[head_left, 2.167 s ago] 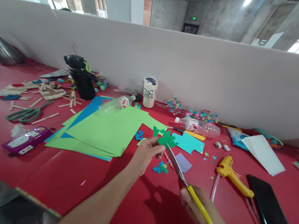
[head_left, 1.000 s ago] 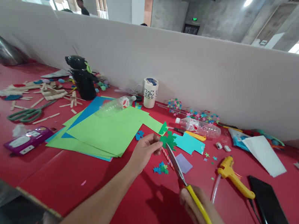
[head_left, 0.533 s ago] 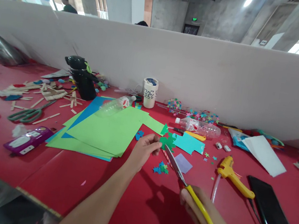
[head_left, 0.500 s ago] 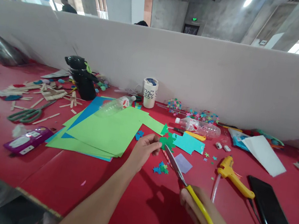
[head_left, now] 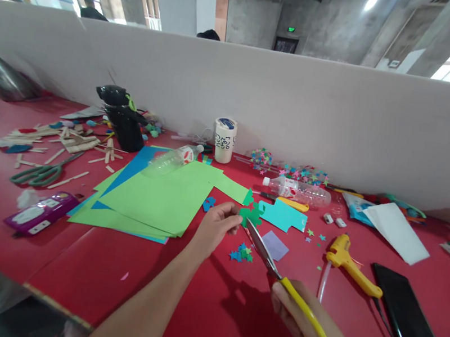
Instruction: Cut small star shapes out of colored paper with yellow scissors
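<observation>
My left hand (head_left: 218,225) pinches a small dark green paper cutout (head_left: 252,214) by its left edge, above the table. In my right hand (head_left: 292,310) are yellow-handled scissors (head_left: 266,249), their blades pointing up and left with the tips at the cutout. Whether the blades have paper between them I cannot tell. Below the cutout lies a small pile of blue and green paper stars (head_left: 242,253). A purple paper square (head_left: 275,246) lies just right of the blades, and a turquoise paper piece (head_left: 284,216) behind it.
Light green sheets (head_left: 160,198) spread to the left, with a plastic bottle (head_left: 175,159) on them. A yellow glue gun (head_left: 352,265) and a black flat object (head_left: 406,317) lie right. Green scissors (head_left: 45,171) and a purple device (head_left: 42,212) are far left. A white partition (head_left: 238,85) stands behind.
The scissors' handle has shifted slightly down and right. My left hand keeps its pinch on the green cutout, almost unmoved. The view has shifted very slightly.
</observation>
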Available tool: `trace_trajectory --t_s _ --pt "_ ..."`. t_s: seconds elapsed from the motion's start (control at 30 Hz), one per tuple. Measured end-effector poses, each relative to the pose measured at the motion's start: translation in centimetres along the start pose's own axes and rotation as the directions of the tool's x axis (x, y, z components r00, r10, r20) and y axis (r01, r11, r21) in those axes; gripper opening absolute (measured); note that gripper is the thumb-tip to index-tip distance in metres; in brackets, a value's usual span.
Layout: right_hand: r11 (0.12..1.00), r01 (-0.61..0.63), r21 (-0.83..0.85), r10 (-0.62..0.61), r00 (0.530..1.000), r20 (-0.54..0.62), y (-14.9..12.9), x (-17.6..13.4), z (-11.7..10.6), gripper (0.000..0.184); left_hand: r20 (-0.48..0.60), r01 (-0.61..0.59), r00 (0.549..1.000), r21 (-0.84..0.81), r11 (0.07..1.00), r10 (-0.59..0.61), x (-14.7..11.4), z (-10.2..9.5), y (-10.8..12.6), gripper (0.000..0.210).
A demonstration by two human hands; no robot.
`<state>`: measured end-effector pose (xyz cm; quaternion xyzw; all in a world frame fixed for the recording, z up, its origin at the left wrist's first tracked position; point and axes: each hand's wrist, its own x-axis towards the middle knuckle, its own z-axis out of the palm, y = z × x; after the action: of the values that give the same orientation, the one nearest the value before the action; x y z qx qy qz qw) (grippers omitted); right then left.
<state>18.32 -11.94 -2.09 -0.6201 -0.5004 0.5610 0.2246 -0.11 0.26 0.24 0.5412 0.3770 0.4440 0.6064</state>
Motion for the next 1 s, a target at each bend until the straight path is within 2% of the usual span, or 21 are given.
trace_trajectory --t_s 0.2,0.43,0.53,0.7,0.87,1.0 --pt "0.996 0.077 0.039 -0.072 0.990 -0.125 0.5 0.3 1.0 0.052 -0.017 0.050 0.998 -0.160 0.986 -0.054 -0.3 0.9 -0.4 0.017" --pt "0.994 0.083 0.070 -0.073 0.988 -0.135 1.3 0.7 1.4 0.052 -0.039 0.050 0.997 -0.285 0.957 -0.063 -0.6 1.5 -0.5 0.018" --pt "0.994 0.085 0.073 -0.075 0.990 -0.122 1.2 0.6 1.2 0.055 -0.027 0.040 0.998 -0.255 0.966 -0.049 -0.6 1.3 -0.4 0.015" --pt "0.992 0.112 0.063 -0.104 0.988 -0.116 0.4 0.0 0.9 0.058 -0.007 -0.013 1.000 -0.103 0.995 0.012 -0.5 0.9 -0.1 0.014" --pt "0.995 0.092 0.042 -0.089 0.993 -0.082 0.4 0.1 0.6 0.058 -0.008 -0.008 1.000 -0.073 0.997 0.008 -0.4 0.8 0.1 0.013" --pt "0.998 0.052 0.023 -0.049 0.994 -0.098 0.6 0.1 0.3 0.057 0.018 0.000 1.000 -0.062 0.998 0.001 -0.3 0.5 0.2 0.012"
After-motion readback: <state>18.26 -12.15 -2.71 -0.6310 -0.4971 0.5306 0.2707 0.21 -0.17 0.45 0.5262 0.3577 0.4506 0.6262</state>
